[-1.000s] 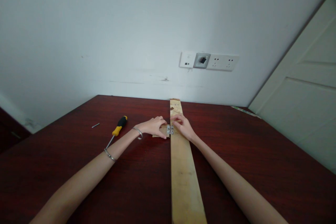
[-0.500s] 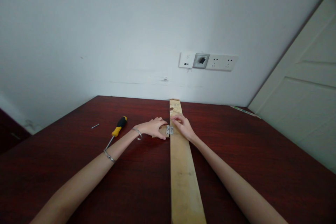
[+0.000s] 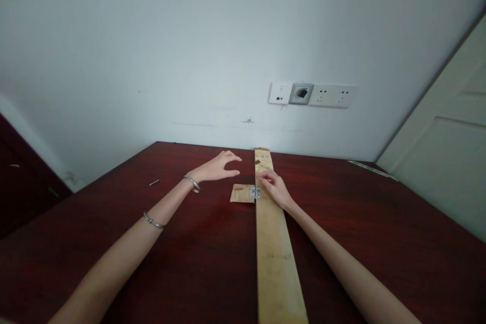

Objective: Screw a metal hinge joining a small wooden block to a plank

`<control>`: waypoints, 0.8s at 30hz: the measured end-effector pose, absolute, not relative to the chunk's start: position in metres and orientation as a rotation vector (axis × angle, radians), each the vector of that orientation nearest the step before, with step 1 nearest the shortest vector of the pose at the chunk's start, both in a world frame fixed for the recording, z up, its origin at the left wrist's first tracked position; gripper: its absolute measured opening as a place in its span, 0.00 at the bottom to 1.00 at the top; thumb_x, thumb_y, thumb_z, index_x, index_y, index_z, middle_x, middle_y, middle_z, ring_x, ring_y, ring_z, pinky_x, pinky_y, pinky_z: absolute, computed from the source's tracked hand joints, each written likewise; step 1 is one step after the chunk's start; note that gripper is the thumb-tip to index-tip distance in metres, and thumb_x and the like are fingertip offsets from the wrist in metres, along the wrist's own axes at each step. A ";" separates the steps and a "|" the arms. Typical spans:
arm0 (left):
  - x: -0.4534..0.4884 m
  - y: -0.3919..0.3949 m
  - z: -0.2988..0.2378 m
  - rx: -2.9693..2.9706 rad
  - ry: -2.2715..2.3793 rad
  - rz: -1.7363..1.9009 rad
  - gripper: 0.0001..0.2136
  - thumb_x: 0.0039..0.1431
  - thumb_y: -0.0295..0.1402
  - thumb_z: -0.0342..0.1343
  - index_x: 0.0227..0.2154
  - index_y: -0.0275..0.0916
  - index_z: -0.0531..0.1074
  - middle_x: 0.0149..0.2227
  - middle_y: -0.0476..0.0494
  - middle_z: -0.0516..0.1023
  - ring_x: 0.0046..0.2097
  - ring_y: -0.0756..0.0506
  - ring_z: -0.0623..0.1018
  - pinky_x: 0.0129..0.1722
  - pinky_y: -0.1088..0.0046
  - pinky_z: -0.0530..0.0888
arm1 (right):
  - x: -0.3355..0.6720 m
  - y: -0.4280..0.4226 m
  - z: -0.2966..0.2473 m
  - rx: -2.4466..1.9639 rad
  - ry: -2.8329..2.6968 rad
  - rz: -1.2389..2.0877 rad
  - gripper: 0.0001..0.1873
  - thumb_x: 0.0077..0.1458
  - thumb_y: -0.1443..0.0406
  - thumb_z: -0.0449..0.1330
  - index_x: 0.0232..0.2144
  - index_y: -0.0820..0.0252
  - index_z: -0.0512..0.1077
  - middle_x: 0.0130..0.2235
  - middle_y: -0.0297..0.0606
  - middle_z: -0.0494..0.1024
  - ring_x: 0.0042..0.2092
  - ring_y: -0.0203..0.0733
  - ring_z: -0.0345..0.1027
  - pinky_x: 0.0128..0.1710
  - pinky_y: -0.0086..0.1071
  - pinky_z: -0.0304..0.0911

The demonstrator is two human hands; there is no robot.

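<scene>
Our left hand (image 3: pixel 216 167) hovers empty, thumb and fingers spread; our right hand (image 3: pixel 276 190) rests on the long board (image 3: pixel 279 248), fingertips pinched, any contents unclear. Between them, the hinge (image 3: pixel 255 192) spans board and small block (image 3: pixel 241 193); whether it's fastened, we cannot tell.

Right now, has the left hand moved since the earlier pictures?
Yes: against the sockets, the left hand has moved left and up in the view, off the block.
</scene>
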State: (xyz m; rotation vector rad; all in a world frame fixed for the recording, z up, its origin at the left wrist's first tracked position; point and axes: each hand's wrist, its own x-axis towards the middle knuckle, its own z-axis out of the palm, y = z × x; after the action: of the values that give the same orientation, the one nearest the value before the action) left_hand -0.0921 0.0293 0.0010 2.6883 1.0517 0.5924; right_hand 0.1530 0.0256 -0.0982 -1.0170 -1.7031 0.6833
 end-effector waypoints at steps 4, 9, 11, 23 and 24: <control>-0.144 0.031 0.013 2.711 1.216 0.572 0.17 0.56 0.43 0.51 0.44 0.39 0.71 0.45 0.42 0.70 0.49 0.43 0.68 0.51 0.67 0.63 | 0.153 0.025 -0.099 -1.016 -1.716 0.692 0.10 0.52 0.60 0.55 0.31 0.58 0.74 0.39 0.40 0.74 0.43 0.44 0.68 0.43 0.37 0.63; -0.229 0.032 0.003 2.521 1.599 0.383 0.15 0.51 0.41 0.53 0.36 0.36 0.73 0.38 0.43 0.73 0.39 0.46 0.73 0.40 0.73 0.67 | 0.152 0.022 -0.096 -1.034 -1.733 0.696 0.11 0.51 0.60 0.55 0.29 0.58 0.75 0.38 0.40 0.75 0.42 0.45 0.68 0.42 0.38 0.63; -0.262 0.031 -0.006 2.423 1.754 0.289 0.13 0.48 0.39 0.54 0.34 0.36 0.73 0.35 0.44 0.75 0.36 0.46 0.73 0.36 0.75 0.67 | 0.152 0.021 -0.096 -1.047 -1.743 0.688 0.11 0.51 0.60 0.55 0.28 0.58 0.74 0.38 0.40 0.75 0.42 0.46 0.68 0.41 0.38 0.63; -0.347 0.019 -0.039 2.162 2.084 0.018 0.09 0.44 0.36 0.55 0.28 0.40 0.74 0.33 0.47 0.78 0.35 0.47 0.74 0.31 0.77 0.64 | 0.151 0.017 -0.094 -1.090 -1.776 0.664 0.11 0.49 0.59 0.55 0.26 0.58 0.75 0.35 0.40 0.77 0.40 0.46 0.68 0.40 0.37 0.62; -0.348 0.020 -0.041 2.151 2.084 0.024 0.08 0.44 0.36 0.55 0.27 0.40 0.74 0.32 0.47 0.78 0.35 0.47 0.74 0.31 0.77 0.64 | 0.151 0.017 -0.093 -1.093 -1.774 0.663 0.11 0.49 0.59 0.55 0.26 0.58 0.75 0.35 0.40 0.77 0.39 0.46 0.69 0.40 0.37 0.62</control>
State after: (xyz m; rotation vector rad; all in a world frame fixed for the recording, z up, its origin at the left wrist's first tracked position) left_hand -0.3478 0.0198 -0.0406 2.1506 2.0839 0.0238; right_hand 0.1512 0.0167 -0.0931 -1.0926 -1.7742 0.6629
